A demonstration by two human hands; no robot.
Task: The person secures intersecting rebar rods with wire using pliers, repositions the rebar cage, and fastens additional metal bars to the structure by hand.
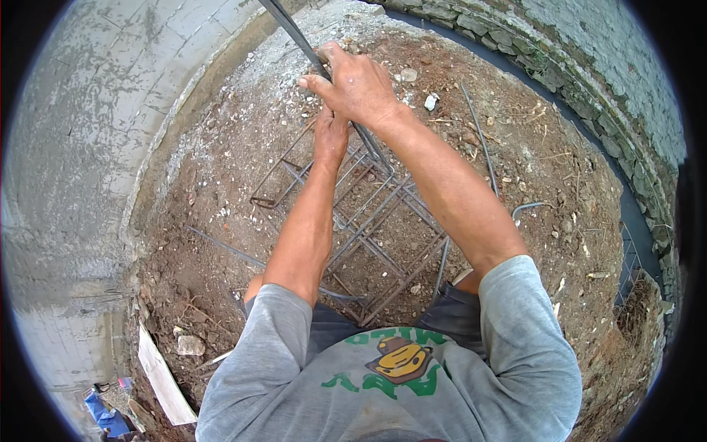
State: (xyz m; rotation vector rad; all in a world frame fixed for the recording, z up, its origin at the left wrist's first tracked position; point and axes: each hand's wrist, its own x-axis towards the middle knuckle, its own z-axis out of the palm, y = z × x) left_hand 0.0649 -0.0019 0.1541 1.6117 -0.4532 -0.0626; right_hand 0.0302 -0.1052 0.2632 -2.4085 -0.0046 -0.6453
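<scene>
A bundle of long, dark steel bars (pixel 296 34) slants from the far edge down to the middle of the ground. My right hand (pixel 359 85) is closed over the bars, its thumb stretched to the left across them. Just below it, my left hand (pixel 331 138) wraps the same bars; its fingers are partly hidden. Under my forearms lies a framework of square steel rings (pixel 377 250), overlapping on the soil between my legs. The bars' near end (pixel 381 160) reaches down to these rings.
Loose steel rods lie on the stony soil, one at the right (pixel 480 134) and one at the left (pixel 224 247). A grey wall (pixel 88 147) borders the left. A water channel (pixel 534 90) with a stone bank curves along the right. A pale board (pixel 163 379) lies lower left.
</scene>
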